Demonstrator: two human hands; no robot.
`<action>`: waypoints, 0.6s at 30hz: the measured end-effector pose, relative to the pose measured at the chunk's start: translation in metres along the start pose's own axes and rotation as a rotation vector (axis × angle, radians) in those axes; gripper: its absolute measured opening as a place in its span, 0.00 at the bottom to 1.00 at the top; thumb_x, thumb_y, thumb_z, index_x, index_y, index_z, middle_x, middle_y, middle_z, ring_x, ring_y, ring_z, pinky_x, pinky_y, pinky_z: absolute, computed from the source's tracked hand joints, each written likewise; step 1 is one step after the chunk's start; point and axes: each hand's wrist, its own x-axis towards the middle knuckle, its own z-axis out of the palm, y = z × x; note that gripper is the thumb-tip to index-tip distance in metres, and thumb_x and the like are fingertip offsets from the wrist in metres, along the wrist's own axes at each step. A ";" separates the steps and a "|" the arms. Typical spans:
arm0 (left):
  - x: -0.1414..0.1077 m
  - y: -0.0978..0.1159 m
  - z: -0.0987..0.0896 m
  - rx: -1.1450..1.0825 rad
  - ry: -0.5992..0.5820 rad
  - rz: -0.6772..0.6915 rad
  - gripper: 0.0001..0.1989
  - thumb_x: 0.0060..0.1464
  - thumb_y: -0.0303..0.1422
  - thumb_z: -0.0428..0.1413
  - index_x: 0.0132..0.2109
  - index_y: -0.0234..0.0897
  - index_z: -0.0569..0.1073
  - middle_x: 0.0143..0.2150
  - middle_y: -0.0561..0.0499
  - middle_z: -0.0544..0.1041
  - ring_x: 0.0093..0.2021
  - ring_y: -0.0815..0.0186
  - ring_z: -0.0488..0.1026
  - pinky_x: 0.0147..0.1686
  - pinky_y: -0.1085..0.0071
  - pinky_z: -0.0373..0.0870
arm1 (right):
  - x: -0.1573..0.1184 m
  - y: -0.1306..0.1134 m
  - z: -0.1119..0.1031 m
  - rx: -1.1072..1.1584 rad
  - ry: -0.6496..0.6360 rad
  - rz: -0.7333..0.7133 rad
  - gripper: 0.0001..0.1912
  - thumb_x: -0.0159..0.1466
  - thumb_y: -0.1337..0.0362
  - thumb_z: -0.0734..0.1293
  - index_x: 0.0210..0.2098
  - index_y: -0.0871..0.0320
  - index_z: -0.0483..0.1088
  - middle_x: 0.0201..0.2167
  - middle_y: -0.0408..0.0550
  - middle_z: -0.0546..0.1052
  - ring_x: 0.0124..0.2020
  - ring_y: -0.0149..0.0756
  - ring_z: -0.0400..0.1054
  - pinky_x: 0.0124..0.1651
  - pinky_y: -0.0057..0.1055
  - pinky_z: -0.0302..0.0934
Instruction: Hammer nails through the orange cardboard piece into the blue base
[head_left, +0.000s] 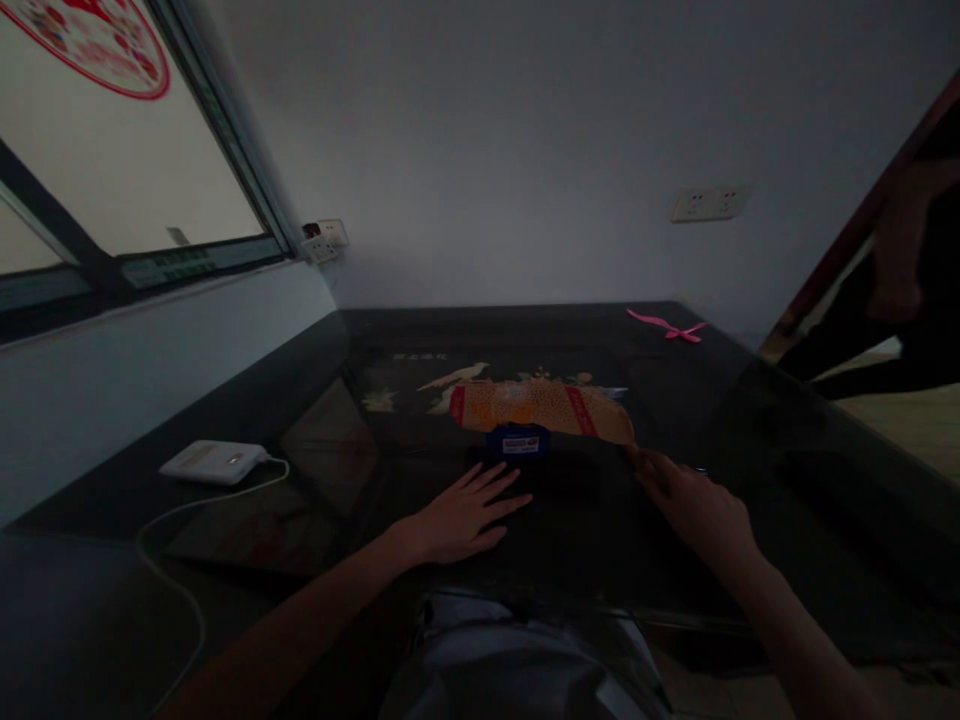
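Observation:
A yellow-orange packet with red bands [555,408] and a blue label patch lies across the middle of the dark glossy table [555,540]. My left hand [469,515] rests flat on the tabletop just below the packet's blue part, fingers spread and holding nothing. At the packet's right end, my right hand [694,500] has its fingers closed on the corner. Printed birds and flowers on the table surface show beyond the packet.
A white power bank [214,462] with a white cable sits at the left. A pink ribbon [667,326] lies near the back right edge. Wall and window border the table; a person [900,270] is beyond its right side.

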 end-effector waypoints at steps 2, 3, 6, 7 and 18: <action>0.010 0.004 0.000 -0.013 -0.004 0.042 0.28 0.63 0.40 0.44 0.68 0.51 0.46 0.71 0.52 0.42 0.70 0.58 0.37 0.65 0.52 0.38 | -0.008 -0.002 -0.004 0.010 0.094 0.027 0.24 0.68 0.51 0.51 0.55 0.52 0.67 0.47 0.54 0.76 0.36 0.50 0.75 0.27 0.37 0.63; 0.016 0.005 0.001 -0.017 -0.005 0.057 0.28 0.63 0.40 0.44 0.68 0.51 0.46 0.71 0.52 0.42 0.70 0.58 0.37 0.66 0.53 0.38 | -0.012 -0.003 -0.005 0.018 0.147 0.037 0.23 0.68 0.52 0.52 0.53 0.53 0.68 0.47 0.54 0.76 0.35 0.48 0.75 0.26 0.36 0.63; 0.028 0.007 0.001 -0.033 0.006 0.080 0.28 0.63 0.39 0.45 0.68 0.50 0.47 0.71 0.51 0.43 0.69 0.59 0.39 0.66 0.54 0.39 | -0.026 -0.014 -0.002 0.080 0.288 -0.023 0.20 0.68 0.56 0.54 0.51 0.55 0.70 0.44 0.53 0.76 0.34 0.43 0.74 0.27 0.33 0.63; 0.030 0.007 0.001 -0.042 0.020 0.083 0.28 0.62 0.39 0.46 0.67 0.50 0.48 0.71 0.51 0.44 0.69 0.59 0.40 0.66 0.54 0.40 | -0.030 -0.020 0.001 0.119 0.315 -0.081 0.19 0.67 0.58 0.55 0.51 0.55 0.71 0.43 0.53 0.76 0.35 0.42 0.74 0.29 0.32 0.64; -0.038 -0.038 0.002 0.011 0.469 -0.358 0.18 0.63 0.33 0.44 0.57 0.39 0.67 0.59 0.44 0.68 0.60 0.59 0.63 0.61 0.54 0.56 | -0.052 -0.120 0.037 0.314 0.212 -0.747 0.24 0.63 0.69 0.64 0.59 0.60 0.65 0.59 0.56 0.67 0.59 0.47 0.60 0.59 0.46 0.59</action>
